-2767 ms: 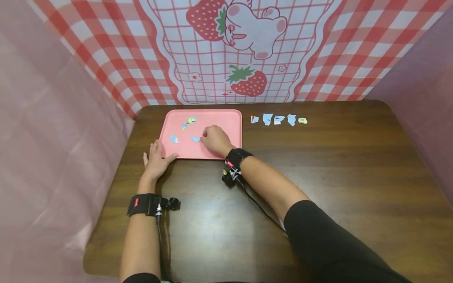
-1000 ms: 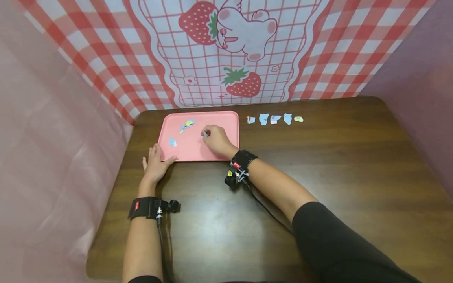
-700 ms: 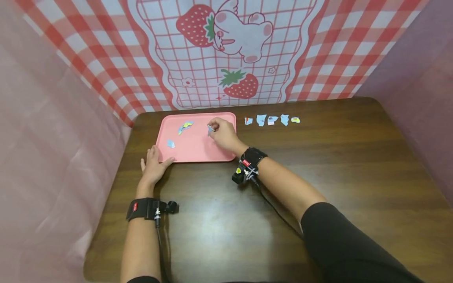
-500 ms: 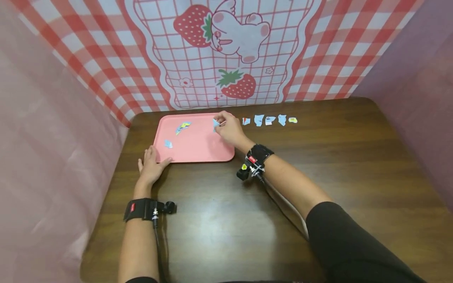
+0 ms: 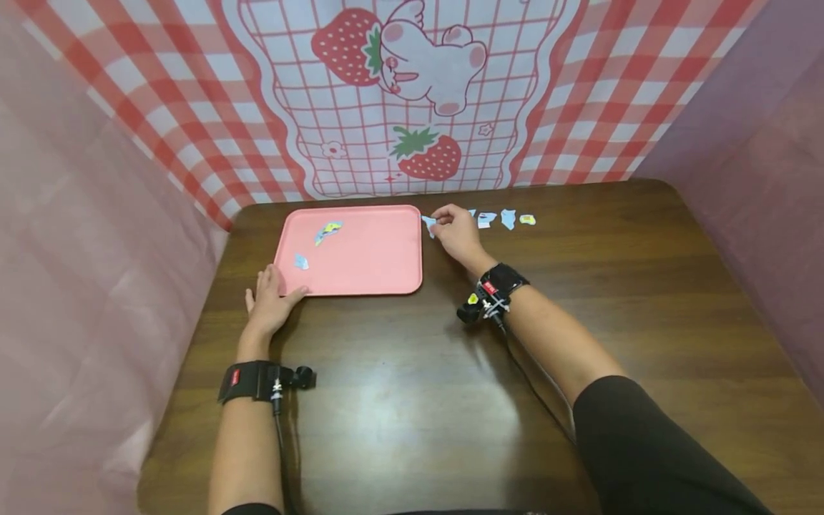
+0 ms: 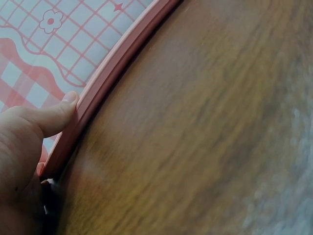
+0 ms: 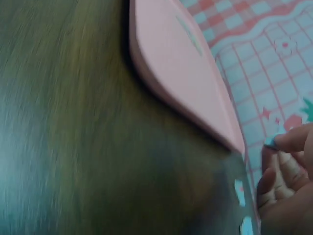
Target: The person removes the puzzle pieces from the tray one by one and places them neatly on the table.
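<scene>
A person's right hand point(image 5: 460, 234) pinches a pale-blue scrap point(image 5: 428, 226) between thumb and fingers beside the far right corner of a pink tray point(image 5: 360, 261); the left hand point(image 5: 267, 307), fingers spread, rests against the tray's near left corner, thumb on the rim. A yellow-and-blue piece point(image 5: 330, 231) and a small blue piece point(image 5: 301, 262) lie in the tray; more scraps point(image 5: 508, 219) line the wooden worktop point(image 5: 386, 386) to its right.
</scene>
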{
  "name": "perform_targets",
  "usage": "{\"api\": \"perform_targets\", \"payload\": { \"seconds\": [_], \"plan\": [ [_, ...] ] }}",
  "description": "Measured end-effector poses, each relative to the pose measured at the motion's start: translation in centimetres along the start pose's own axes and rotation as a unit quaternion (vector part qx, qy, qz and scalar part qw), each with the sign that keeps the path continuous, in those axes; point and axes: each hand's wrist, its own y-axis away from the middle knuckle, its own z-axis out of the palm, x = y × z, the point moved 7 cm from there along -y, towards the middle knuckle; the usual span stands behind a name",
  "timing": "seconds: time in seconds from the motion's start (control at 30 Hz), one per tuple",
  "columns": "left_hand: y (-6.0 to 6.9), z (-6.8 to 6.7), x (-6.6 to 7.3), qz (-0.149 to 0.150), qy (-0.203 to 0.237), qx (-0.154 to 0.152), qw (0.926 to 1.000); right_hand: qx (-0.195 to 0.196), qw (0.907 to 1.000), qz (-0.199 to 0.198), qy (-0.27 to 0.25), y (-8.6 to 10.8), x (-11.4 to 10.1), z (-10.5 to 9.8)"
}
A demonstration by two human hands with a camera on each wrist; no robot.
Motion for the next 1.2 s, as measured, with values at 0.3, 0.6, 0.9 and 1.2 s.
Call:
{"api": "perform_targets", "payload": {
  "seconds": [0.3,0.6,0.9,1.2],
  "plan": [
    [0.4,-0.1,-0.7,-0.006,0.005,-0.001,1.0,-0.033,0.9907,0.039,0.126,0.1,2.8,-0.5],
    [0.6,0.1,-0.9,-0.005,0.008,0.0,1.0,-0.055,0.9806,0.02,0.187,0.2,3.0,0.1],
    [0.2,0.0,-0.3,-0.001,0.004,0.0,1.0,-0.057,0.9699,0.005,0.237,0.2,2.7,0.1],
    [-0.1,0.1,0.0,0.005,-0.005,0.006,1.0,-0.042,0.9632,-0.001,0.265,0.4,3.1,-0.1]
  ]
}}
